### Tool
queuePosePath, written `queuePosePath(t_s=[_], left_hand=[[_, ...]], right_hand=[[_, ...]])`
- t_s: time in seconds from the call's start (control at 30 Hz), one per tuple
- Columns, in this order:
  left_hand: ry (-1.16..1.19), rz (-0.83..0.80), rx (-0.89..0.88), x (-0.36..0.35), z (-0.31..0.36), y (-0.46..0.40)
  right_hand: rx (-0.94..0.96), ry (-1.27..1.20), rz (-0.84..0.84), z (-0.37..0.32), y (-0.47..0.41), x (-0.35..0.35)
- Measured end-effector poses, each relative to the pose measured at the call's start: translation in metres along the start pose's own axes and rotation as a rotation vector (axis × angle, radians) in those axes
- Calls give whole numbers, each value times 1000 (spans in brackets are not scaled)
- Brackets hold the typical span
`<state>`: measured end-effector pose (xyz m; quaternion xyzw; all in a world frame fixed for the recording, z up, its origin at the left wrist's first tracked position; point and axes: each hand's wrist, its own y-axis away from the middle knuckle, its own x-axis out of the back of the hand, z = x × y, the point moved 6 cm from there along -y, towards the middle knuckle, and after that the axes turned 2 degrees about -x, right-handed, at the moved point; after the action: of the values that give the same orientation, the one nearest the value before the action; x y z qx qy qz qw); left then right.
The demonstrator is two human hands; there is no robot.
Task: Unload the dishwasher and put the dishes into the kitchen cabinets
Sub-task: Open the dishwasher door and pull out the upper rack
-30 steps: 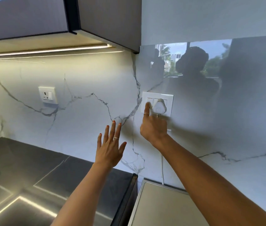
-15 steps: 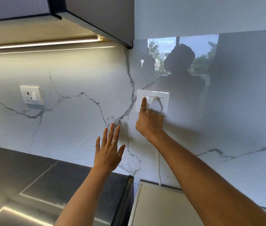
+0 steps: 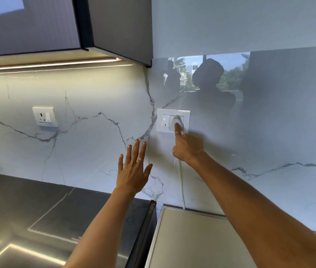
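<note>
A warm light strip [image 3: 56, 64] under the cabinet [image 3: 118, 29] washes the left wall yellow; the right side sits in cooler, dimmer daylight. The glossy marble wall [image 3: 269, 132] mirrors a bright window and a dark silhouette. The dark counter [image 3: 37, 209] throws back streaks of glare. Hands and plug [image 3: 176, 123] look slightly soft with motion blur. Straight lines bow toward the edges from the wide lens

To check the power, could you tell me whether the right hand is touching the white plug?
Touching. In the head view the right hand has its index fingertip on the white plug, with no gap visible between them.
</note>
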<state>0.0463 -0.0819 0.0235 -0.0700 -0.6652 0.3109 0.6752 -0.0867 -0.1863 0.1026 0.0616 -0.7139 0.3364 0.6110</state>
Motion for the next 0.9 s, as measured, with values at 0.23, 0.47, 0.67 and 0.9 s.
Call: queuePosePath(t_s=[0.23,0.47,0.67,0.9], left_hand=[[41,3,-56,24,52,24],[30,-86,-184,3,100,73],[45,-232,-197,-20,134,131],[140,-338,-246,-13,191,222]], right_hand=[[-61,16,-26,23,51,14],[-141,-30,-113,60,122,-14],[-193,15,-263,90,208,-55],[-223,22,-317,107,328,-54]])
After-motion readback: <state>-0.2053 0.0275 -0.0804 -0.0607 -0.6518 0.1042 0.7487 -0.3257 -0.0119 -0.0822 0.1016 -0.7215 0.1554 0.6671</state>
